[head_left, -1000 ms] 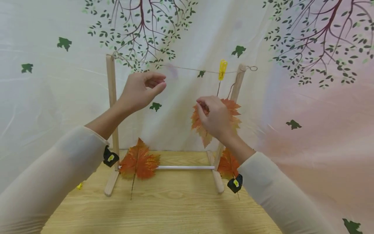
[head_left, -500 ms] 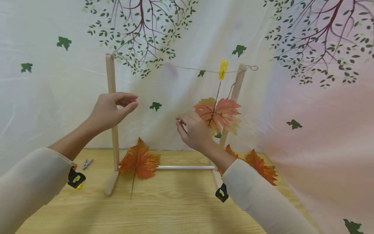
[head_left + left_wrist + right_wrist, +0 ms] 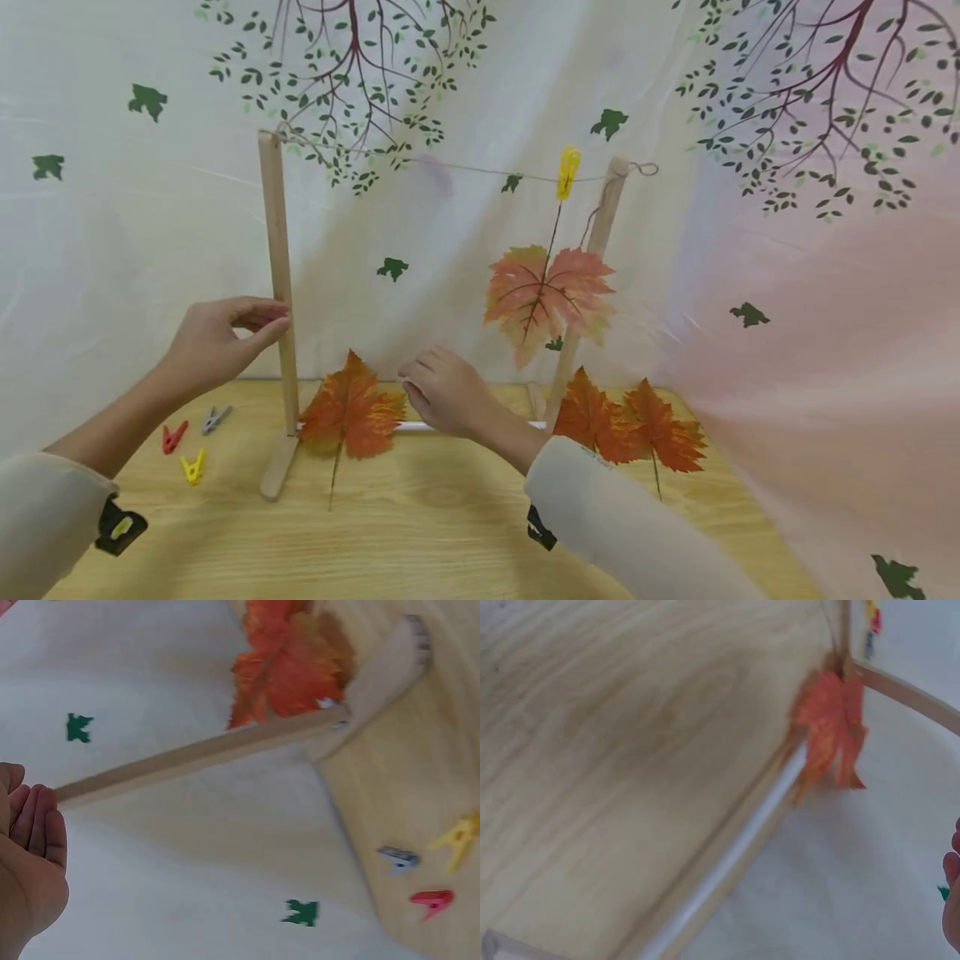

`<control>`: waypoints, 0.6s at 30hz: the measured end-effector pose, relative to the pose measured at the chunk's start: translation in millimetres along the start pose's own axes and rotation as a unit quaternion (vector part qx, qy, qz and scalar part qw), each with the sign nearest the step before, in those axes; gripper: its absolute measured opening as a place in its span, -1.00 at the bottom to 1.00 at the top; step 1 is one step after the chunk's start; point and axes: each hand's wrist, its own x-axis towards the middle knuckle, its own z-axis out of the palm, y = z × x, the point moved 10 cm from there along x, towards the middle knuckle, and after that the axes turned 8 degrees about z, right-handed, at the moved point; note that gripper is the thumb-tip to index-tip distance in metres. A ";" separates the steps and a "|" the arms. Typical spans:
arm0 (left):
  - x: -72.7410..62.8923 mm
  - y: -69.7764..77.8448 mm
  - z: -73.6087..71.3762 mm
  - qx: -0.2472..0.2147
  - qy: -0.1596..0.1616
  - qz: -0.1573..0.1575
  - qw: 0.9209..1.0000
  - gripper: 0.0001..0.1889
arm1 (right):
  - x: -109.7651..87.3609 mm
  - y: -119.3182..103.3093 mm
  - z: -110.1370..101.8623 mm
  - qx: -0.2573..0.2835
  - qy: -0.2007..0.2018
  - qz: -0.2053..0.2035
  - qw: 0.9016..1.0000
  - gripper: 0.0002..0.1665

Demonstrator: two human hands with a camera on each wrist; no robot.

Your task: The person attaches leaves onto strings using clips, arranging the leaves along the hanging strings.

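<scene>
My left hand [image 3: 225, 342] holds nothing; its relaxed fingers overlap the left wooden post [image 3: 276, 250] in the head view. My right hand [image 3: 446, 392], also holding nothing, hangs with loosely bent fingers just right of an orange maple leaf [image 3: 351, 408] that leans on the frame's white rod [image 3: 472, 426]. A yellow clothespin [image 3: 567, 172] on the string [image 3: 480, 170] grips the stem of a hanging maple leaf [image 3: 547, 292]. Left of the frame lie a red clothespin [image 3: 175, 437], a grey clothespin [image 3: 216, 419] and another yellow clothespin [image 3: 192, 467].
Two more orange maple leaves [image 3: 656, 425] lie by the foot of the right wooden post [image 3: 609, 208]. The frame stands on a wood-grain table [image 3: 420, 542]. Behind it hangs a pale cloth [image 3: 465, 250] printed with branches and green leaves.
Both hands have come down and to the left, away from the string. The hanging leaf is uncovered, and so are the clothespins on the table.
</scene>
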 end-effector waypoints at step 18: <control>-115.1 -125.9 39.4 0.046 -0.111 -0.093 0.988 -0.59 | -27.4 -61.2 104.3 -0.022 -0.224 -0.031 0.974 -0.68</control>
